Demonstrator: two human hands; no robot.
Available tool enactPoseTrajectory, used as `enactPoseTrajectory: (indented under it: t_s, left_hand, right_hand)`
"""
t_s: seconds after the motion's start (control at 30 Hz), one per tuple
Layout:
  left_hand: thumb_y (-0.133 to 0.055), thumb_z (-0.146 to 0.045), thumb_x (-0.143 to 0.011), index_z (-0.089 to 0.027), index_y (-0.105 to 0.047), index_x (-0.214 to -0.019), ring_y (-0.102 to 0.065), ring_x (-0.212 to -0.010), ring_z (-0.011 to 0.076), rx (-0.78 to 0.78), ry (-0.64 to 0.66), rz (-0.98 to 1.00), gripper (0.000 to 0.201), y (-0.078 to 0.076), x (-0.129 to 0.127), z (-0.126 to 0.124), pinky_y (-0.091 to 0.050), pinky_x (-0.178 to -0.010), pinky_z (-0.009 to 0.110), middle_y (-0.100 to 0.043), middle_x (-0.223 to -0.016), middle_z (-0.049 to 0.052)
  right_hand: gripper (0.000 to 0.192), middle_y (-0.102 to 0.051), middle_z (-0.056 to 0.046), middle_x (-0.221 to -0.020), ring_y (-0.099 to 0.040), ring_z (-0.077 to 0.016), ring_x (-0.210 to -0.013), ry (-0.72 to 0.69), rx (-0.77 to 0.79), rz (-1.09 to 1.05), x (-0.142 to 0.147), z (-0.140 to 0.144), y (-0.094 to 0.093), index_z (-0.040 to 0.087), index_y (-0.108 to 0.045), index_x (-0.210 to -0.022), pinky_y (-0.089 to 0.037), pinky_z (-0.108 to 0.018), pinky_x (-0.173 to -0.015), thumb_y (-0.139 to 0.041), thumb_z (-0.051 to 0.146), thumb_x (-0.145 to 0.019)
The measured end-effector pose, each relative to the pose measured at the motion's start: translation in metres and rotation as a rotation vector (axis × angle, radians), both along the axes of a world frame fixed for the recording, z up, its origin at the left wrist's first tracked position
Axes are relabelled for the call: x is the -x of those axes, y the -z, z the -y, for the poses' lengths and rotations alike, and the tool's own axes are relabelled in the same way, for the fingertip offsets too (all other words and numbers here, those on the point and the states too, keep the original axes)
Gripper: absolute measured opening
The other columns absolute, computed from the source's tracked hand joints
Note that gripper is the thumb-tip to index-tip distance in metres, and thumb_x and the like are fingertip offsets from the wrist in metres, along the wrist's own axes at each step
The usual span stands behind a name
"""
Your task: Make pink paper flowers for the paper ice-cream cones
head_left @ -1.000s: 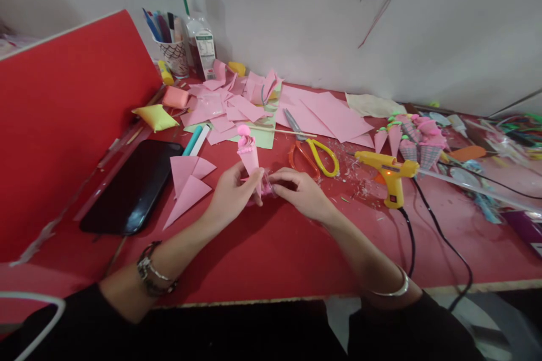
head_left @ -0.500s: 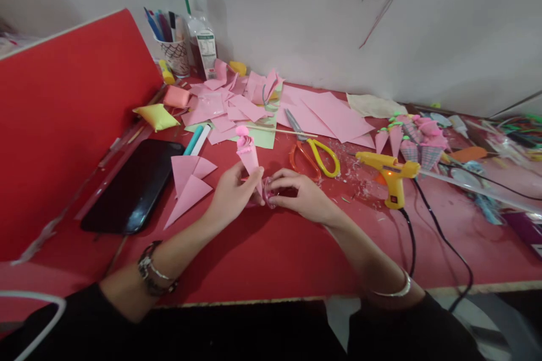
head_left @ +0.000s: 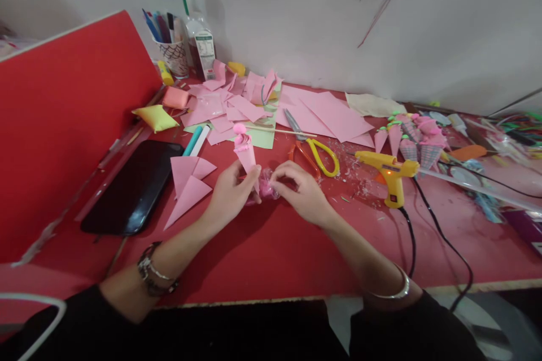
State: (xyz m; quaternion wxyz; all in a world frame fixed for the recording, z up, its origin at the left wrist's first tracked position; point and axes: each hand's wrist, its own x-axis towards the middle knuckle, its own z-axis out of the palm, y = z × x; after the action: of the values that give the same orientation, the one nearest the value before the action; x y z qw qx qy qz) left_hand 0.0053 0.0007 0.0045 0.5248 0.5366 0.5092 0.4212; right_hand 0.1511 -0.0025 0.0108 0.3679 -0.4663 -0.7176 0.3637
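Note:
My left hand (head_left: 228, 194) pinches the tip of a pink paper cone (head_left: 245, 151) that stands upright, with a pink frill and ball at its top. My right hand (head_left: 298, 189) is closed on a small clear plastic wrapper with pink inside (head_left: 266, 187), pressed against the cone's lower end. Both hands meet over the red table (head_left: 271, 254), just in front of the scissors.
Orange and yellow scissors (head_left: 315, 153) and a yellow glue gun (head_left: 387, 172) with its black cord lie to the right. A black phone (head_left: 131, 186) and pink paper triangles (head_left: 188, 180) sit left. Pink paper scraps (head_left: 237, 104), a pen cup (head_left: 173, 51), a bottle (head_left: 199, 28) and finished cones (head_left: 412, 138) lie farther back.
The cone has tilted slightly left and my right fingers have shifted on the plastic wrapper, bunching it closer to the cone's tip. Both arms stay in place.

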Motion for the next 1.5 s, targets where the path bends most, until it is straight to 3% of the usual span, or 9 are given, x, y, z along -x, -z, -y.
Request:
enactPoseTrajectory:
  t_s: [0.1,0.17,0.4,0.6,0.77,1.0,1.27,1.5]
  left_hand:
    - [-0.045,-0.028,-0.079,-0.017,-0.041,-0.063,-0.050,-0.037,0.0061,-0.035,0.003,-0.036,0.019,-0.001,0.001,0.000,-0.037,-0.039,0.016,-0.048,-0.046,-0.007]
    - [-0.045,-0.028,-0.078,-0.017,-0.041,-0.063,-0.050,-0.038,0.0061,-0.059,0.017,-0.065,0.019,-0.001,0.002,0.001,-0.038,-0.041,0.016,-0.049,-0.046,-0.007]
    - [-0.043,-0.024,-0.074,-0.018,-0.041,-0.062,-0.051,-0.042,0.0084,-0.127,0.126,-0.062,0.014,-0.001,0.000,0.005,-0.041,-0.044,0.020,-0.049,-0.048,-0.005]
    - [-0.041,-0.021,-0.072,-0.016,-0.043,-0.064,-0.052,-0.044,0.0083,-0.130,0.165,-0.026,0.010,-0.002,0.001,0.005,-0.043,-0.047,0.021,-0.050,-0.051,-0.004]
    - [-0.041,-0.022,-0.072,-0.016,-0.043,-0.066,-0.051,-0.042,0.0077,-0.125,0.167,0.000,0.009,-0.002,0.000,0.006,-0.043,-0.046,0.021,-0.049,-0.050,-0.005]
    - [-0.042,-0.022,-0.070,-0.017,-0.042,-0.063,-0.051,-0.042,0.0080,-0.103,0.217,0.027,0.009,-0.005,0.000,0.007,-0.044,-0.045,0.021,-0.049,-0.049,-0.005]
    - [-0.041,-0.020,-0.069,-0.016,-0.045,-0.063,-0.041,-0.032,0.0026,-0.066,0.396,0.025,0.008,-0.010,0.002,0.010,-0.034,-0.033,0.016,-0.049,-0.054,-0.006]
    - [-0.041,-0.018,-0.072,-0.017,-0.046,-0.061,-0.037,-0.032,0.0022,-0.123,0.395,-0.049,0.013,-0.011,0.002,0.010,-0.029,-0.031,0.014,-0.046,-0.049,-0.007]
  right_hand:
    - [0.006,-0.050,0.003,-0.066,-0.047,-0.0075,-0.062,0.193,0.096,-0.249,-0.001,-0.003,0.000,0.018,-0.051,-0.070,-0.039,-0.021,-0.062,-0.049,0.020,-0.075]
    - [0.008,-0.049,0.005,-0.061,-0.046,-0.0066,-0.058,0.241,0.140,-0.404,-0.002,-0.004,0.001,0.019,-0.050,-0.070,-0.038,-0.020,-0.060,-0.048,0.023,-0.076]
    - [0.012,-0.055,0.004,-0.059,-0.049,-0.0056,-0.058,0.204,0.242,-0.608,0.000,-0.003,0.008,0.019,-0.061,-0.072,-0.039,-0.019,-0.059,-0.053,0.027,-0.075]
    - [0.008,-0.060,0.005,-0.060,-0.053,-0.0050,-0.057,0.229,0.356,-0.739,0.003,-0.002,0.002,0.019,-0.059,-0.065,-0.042,-0.018,-0.059,-0.065,0.024,-0.063]
    - [0.012,-0.059,0.006,-0.060,-0.053,-0.0042,-0.058,0.214,0.352,-0.771,0.003,-0.002,0.001,0.018,-0.056,-0.063,-0.042,-0.017,-0.059,-0.067,0.023,-0.060]
    - [0.019,-0.055,0.005,-0.055,-0.049,-0.0050,-0.051,0.189,0.349,-0.701,0.004,-0.001,0.002,0.018,-0.057,-0.060,-0.040,-0.018,-0.051,-0.058,0.035,-0.068]
    - [0.012,-0.059,0.004,-0.064,-0.052,-0.0072,-0.057,0.255,0.323,-0.639,0.001,-0.002,0.006,0.020,-0.062,-0.072,-0.044,-0.022,-0.057,-0.064,0.026,-0.062]
    - [0.011,-0.053,0.006,-0.065,-0.049,-0.0041,-0.057,0.242,0.305,-0.692,0.003,-0.002,0.003,0.019,-0.054,-0.064,-0.042,-0.018,-0.057,-0.065,0.021,-0.061]
